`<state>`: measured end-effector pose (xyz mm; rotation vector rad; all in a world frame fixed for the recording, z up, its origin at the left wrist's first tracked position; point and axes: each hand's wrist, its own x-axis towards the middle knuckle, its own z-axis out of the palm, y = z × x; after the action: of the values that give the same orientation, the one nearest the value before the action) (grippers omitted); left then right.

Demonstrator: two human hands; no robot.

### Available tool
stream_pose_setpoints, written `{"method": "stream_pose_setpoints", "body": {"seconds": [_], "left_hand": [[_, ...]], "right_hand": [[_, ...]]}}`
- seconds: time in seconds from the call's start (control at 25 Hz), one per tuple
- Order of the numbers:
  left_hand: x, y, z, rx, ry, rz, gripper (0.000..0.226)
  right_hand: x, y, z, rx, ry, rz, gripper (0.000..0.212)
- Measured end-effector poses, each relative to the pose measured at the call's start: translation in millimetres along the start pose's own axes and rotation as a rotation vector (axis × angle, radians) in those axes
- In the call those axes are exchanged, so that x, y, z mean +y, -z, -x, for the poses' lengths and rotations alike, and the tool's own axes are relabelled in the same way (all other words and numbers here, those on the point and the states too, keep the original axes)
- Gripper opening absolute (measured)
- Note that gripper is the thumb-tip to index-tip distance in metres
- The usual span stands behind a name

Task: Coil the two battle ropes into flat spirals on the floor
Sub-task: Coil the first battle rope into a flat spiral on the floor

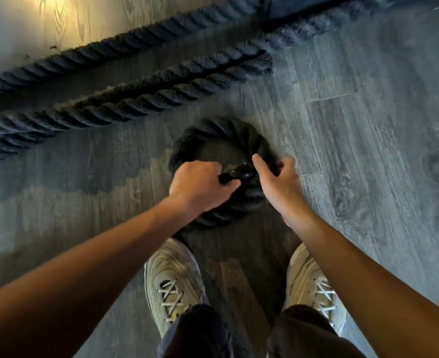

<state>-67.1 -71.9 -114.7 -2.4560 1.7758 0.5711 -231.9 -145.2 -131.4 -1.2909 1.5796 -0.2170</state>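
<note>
A thick black battle rope lies on the grey wood floor. Its near end is bent into one small loop (221, 130) just ahead of my shoes. My left hand (200, 184) grips the rope's shiny black end handle (239, 173) at the middle of the loop. My right hand (277, 182) rests on the loop's right side, fingers curled over the rope. From the loop the rope runs away as a doubled length (135, 99) to the left. A second rope (115, 45) stretches diagonally behind it.
My two beige sneakers (174, 280) stand close below the loop. Bright light falls on the floor at the top left. A dark object (303, 3) stands at the top edge where the ropes meet.
</note>
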Motion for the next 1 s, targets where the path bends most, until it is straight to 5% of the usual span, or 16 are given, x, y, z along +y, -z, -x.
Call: {"method": "stream_pose_setpoints", "body": {"seconds": [0.24, 0.36, 0.44, 0.64, 0.76, 1.0], "left_hand": [[-3.9, -13.8, 8.9, 0.033, -0.154, -0.019, 0.052], [-29.9, -4.4, 3.8, -0.012, -0.431, 0.083, 0.057], [-55.2, 8.3, -9.2, 0.008, -0.604, -0.039, 0.057], [-105.9, 48.9, -50.3, -0.293, -0.800, -0.716, 0.069], [-106.4, 51.0, -67.2, -0.272, -0.923, -0.742, 0.064], [-97.4, 31.7, -47.9, -0.180, -0.670, -0.588, 0.056]], "right_hand": [[6.6, -12.8, 20.2, 0.067, 0.072, 0.276, 0.083], [1.6, -14.1, 14.6, 0.066, 0.064, 0.302, 0.081], [0.3, -13.1, 11.4, 0.063, 0.061, 0.313, 0.079], [-2.0, -14.0, 11.3, 0.040, 0.064, 0.329, 0.078], [-2.5, -9.5, 9.5, 0.054, 0.064, 0.302, 0.078], [-26.8, 6.3, -26.5, 0.091, 0.177, 0.334, 0.063]]}}
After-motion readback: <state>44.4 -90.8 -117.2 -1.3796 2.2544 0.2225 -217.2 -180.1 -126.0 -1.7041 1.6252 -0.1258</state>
